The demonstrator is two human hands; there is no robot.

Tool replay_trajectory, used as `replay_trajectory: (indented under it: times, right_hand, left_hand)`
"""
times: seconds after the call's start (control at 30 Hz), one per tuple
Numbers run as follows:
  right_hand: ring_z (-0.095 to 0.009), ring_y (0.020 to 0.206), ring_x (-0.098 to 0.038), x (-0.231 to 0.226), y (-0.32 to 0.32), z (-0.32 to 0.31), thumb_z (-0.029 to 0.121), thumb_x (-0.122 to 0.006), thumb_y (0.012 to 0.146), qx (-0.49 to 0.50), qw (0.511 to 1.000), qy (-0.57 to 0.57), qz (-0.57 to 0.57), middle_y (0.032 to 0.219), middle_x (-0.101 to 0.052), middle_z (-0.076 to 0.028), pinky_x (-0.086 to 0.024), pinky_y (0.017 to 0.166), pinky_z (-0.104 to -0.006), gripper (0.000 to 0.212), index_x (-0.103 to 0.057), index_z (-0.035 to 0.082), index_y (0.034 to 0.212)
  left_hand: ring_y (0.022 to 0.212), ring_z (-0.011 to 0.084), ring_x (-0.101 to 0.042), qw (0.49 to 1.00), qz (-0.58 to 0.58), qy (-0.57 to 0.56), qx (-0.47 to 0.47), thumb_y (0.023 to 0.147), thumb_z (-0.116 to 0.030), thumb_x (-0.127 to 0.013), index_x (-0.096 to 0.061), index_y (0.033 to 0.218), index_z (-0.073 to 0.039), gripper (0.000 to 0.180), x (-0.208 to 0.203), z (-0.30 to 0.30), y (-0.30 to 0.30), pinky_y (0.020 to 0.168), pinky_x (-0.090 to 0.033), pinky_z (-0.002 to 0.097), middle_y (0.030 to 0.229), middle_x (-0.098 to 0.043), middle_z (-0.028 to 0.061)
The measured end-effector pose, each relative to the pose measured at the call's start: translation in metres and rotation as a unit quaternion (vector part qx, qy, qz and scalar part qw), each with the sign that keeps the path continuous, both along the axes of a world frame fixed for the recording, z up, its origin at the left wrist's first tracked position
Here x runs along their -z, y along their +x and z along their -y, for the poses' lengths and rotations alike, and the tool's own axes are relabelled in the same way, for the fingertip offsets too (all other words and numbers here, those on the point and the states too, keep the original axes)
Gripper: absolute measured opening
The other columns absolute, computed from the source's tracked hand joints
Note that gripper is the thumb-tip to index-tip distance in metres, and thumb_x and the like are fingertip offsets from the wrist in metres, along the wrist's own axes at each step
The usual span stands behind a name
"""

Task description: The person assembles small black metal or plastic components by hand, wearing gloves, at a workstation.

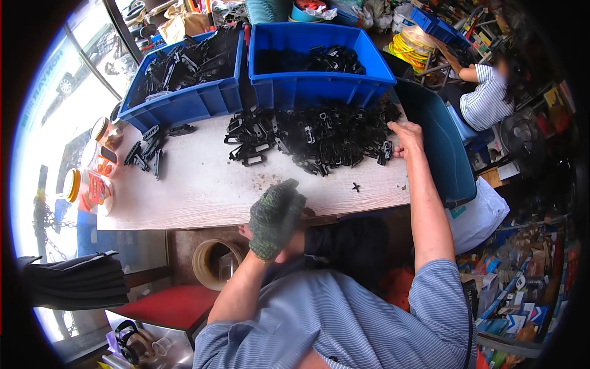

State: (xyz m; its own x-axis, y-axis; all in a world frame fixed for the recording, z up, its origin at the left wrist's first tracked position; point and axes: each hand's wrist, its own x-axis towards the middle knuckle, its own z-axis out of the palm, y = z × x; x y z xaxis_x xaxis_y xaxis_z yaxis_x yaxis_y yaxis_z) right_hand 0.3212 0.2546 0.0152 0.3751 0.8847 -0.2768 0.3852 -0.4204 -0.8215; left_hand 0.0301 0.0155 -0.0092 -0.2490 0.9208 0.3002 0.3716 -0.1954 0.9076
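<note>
My left hand (276,216), in a grey-green knitted glove, is raised just in front of the table's near edge. Its fingers are curled together, and anything inside them is hidden. Bare and reaching forward, my right hand (407,139) is at the right end of a loose pile of black plastic parts (332,135). Its fingers are bent inward beside the pile; whether a part is between them is too small to tell. Many of the parts are small rectangular frames. A few greyish-black plastic pieces (147,147) lie apart at the left of the wooden table (203,178).
Two blue bins (184,109) (319,83) of black parts stand along the back. Clear jars (92,190) line the left edge. A dark green tub (439,147) adjoins the right edge. A small black cross-shaped piece (356,187) lies near the front. Another person (488,95) sits far right.
</note>
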Motion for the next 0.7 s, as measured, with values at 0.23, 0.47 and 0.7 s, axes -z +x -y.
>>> replay_trajectory:
  times: [0.23, 0.47, 0.7]
  right_hand:
    - [-0.014, 0.043, -0.043, 0.007, 0.000, 0.004, 0.029, -0.068, 0.085, -0.005, 0.999, 0.050, 0.008, 0.058, -0.043, -0.002, -0.044, 0.040, -0.0342, 0.026, -0.060, 0.005, 0.081]
    - [-0.017, 0.042, -0.044, 0.002, 0.016, 0.013, 0.036, -0.067, 0.087, 0.035, 0.993, 0.040, -0.102, 0.053, -0.039, -0.002, -0.048, 0.042, -0.0378, 0.035, -0.056, 0.003, 0.082]
    - [-0.021, 0.046, -0.049, -0.010, 0.059, 0.000, 0.039, -0.071, 0.085, 0.240, 0.945, 0.110, -0.193, 0.051, -0.039, -0.005, -0.057, 0.053, -0.0499, 0.036, -0.058, 0.006, 0.092]
  left_hand:
    - [0.085, 0.0212, -0.072, 0.994, -0.092, 0.053, -0.015, 0.086, -0.007, -0.072, -0.065, 0.114, -0.002, 0.029, 0.007, -0.001, -0.002, 0.076, -0.055, 0.0316, 0.092, -0.072, 0.0151]
    - [0.084, 0.0226, -0.072, 0.994, -0.089, 0.064, -0.013, 0.085, -0.007, -0.072, -0.065, 0.113, -0.002, 0.029, 0.008, -0.002, -0.003, 0.075, -0.055, 0.0320, 0.091, -0.072, 0.0148]
    - [0.085, 0.0304, -0.069, 0.995, -0.091, 0.039, -0.003, 0.085, -0.011, -0.071, -0.066, 0.110, -0.001, 0.027, 0.006, -0.002, -0.002, 0.075, -0.054, 0.0371, 0.094, -0.070, 0.0166]
